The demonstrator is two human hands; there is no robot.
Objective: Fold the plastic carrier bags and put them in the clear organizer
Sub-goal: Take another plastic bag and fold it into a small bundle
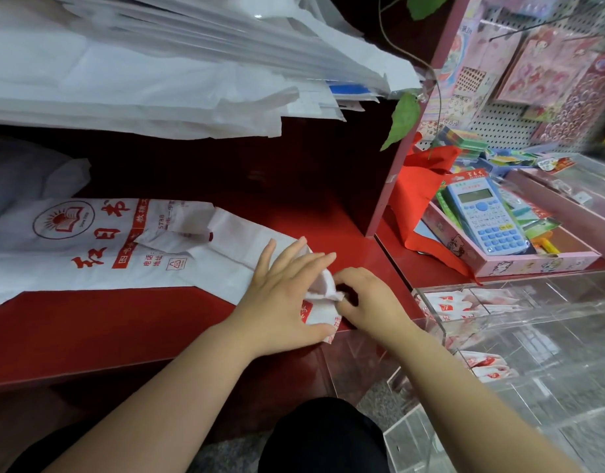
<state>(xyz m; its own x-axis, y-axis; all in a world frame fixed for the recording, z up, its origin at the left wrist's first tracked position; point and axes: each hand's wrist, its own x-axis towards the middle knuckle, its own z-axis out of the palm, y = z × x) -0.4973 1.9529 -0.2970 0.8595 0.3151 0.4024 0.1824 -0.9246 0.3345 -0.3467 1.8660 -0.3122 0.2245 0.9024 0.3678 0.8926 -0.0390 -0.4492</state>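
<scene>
Between the two hands, at the front edge of the red shelf: a white carrier bag with red print, partly folded into a small packet, with an unfolded strip trailing away under the left palm toward the far left. Pressed flat by the left hand, fingers straight and spread, thumb along the packet's near edge. Pinched at the raised fold by the right hand, fingers curled in against the plastic. Beyond the left fingertips and further left, more flat bags of the same print, spread on the shelf. Just right of the right hand, the clear organizer, with small folded bags in a far compartment and more in a nearer one. Well above both hands, a thick stack of white sheets, bags or paper, cannot tell which. Far right of the right hand, a blue calculator in a pink tray, with a red cloth just beside the tray.
</scene>
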